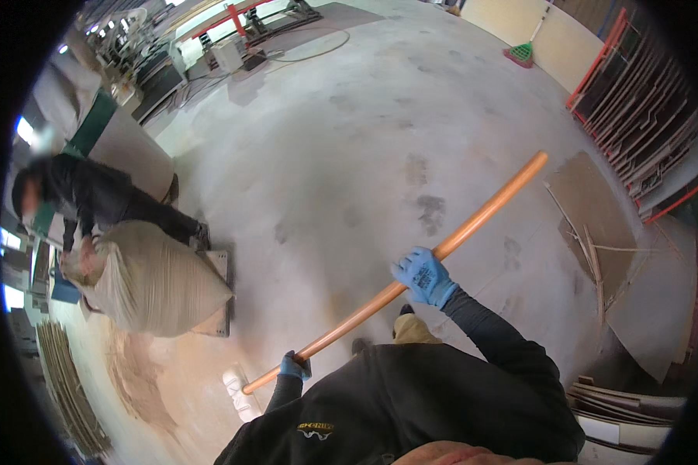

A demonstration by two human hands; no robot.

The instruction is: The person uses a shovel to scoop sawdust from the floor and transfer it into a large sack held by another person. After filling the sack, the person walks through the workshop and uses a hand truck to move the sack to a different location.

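Note:
A long orange-brown wooden handle [488, 209] runs diagonally in front of me, from the upper right down to the lower left. At its lower end sits a whitish, banded head [240, 394], whose kind I cannot make out. My right hand [425, 277], in a blue glove, is closed around the middle of the handle. Close to the head, my left hand [296, 366], also gloved in blue, grips the lower part; my sleeve and jacket lie near it. A brownish dusty patch [190, 372] covers the floor beside the head.
At left a person [93, 190] in dark clothes bends over a large beige sack [159, 279] on a pallet [223, 291]. A red-framed rack [636, 116] holds thin boards at right; scrap strips [593, 263] lie before it. A green broom [520, 54] leans far off. Board stacks [66, 387] stand lower left.

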